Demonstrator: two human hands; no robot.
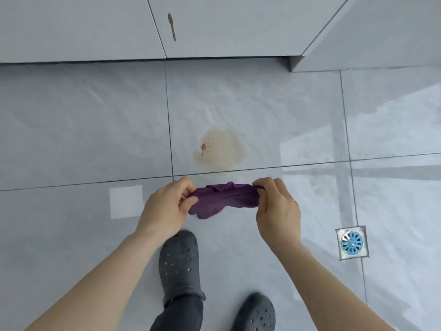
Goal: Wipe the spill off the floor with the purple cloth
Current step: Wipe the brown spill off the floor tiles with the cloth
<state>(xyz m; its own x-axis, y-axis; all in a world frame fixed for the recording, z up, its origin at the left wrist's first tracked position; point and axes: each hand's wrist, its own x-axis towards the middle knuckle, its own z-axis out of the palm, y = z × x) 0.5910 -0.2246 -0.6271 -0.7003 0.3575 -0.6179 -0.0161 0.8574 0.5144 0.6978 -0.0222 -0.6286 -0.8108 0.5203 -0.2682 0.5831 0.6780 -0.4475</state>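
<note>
A pale brown spill [219, 149] lies on the grey tiled floor [83, 130], with a darker spot near its left edge. Nearer to me, above the floor, a crumpled purple cloth [224, 199] is stretched between both hands. My left hand [167, 206] grips its left end and my right hand [276, 209] grips its right end. The cloth hangs in the air just short of the spill, apart from it.
White cabinet doors [214, 27] run along the far side, one with a brown drip streak [171, 26]. A floor drain [352, 242] with a blue grate sits at the right. My two grey clogs [179, 259] stand below my hands.
</note>
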